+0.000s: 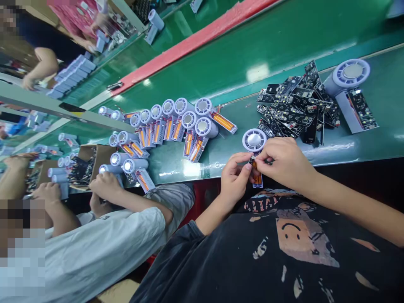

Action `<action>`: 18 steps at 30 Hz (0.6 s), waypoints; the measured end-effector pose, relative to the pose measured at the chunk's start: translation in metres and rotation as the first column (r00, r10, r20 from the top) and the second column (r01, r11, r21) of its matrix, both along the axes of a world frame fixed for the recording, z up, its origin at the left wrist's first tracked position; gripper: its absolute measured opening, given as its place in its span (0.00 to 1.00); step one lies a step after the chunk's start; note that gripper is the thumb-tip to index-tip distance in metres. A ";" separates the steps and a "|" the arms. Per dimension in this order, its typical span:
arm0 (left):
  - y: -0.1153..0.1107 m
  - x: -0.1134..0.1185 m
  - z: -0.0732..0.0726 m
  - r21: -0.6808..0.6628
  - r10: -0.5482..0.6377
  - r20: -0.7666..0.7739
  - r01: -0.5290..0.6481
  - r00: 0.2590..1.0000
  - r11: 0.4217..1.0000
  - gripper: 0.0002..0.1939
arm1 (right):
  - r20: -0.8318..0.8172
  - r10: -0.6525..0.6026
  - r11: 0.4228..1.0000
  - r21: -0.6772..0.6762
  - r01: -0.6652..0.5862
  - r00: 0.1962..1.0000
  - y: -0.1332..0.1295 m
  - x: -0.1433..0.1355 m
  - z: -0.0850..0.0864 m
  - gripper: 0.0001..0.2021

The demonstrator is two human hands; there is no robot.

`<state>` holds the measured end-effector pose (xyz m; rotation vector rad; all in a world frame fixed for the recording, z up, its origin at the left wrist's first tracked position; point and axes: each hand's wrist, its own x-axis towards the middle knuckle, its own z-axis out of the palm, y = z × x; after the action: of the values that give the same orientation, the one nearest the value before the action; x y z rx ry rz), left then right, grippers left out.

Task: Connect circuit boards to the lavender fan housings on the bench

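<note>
Open fan (254,140) in both hands, at the worktop's (356,145) near edge.

Fan head is up by the edge; its open handle (258,180), orange cell showing, points back toward the wearer's shirt. Left hand (235,179): grip closed on a small black part (251,160) at the top of the handle. Right hand (280,162): thumb and forefinger together at the same spot; can't tell what's between them. Board pile (292,105) just beyond the right hand, loose and overlapping. Right of it, another fan (351,72) with a black board at its handle. Left of the hands, a batch of open fans (168,108), orange cells showing, reaching the near edge. Further left along that edge, a co-worker's hands (105,187) by more fans and a carton (100,160) of boards.
</note>
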<state>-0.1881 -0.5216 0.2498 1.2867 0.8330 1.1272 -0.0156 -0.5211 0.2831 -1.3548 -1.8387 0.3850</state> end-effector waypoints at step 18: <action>-0.002 -0.004 0.004 0.065 0.087 -0.106 -0.080 0.991 0.995 0.11 | 0.218 0.033 0.989 0.132 -0.063 0.975 0.012 -0.004 -0.004 0.11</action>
<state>-0.1925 -0.5236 0.2537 1.3845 0.9472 1.1643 -0.0196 -0.5090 0.2794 -1.2999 -2.0388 0.1356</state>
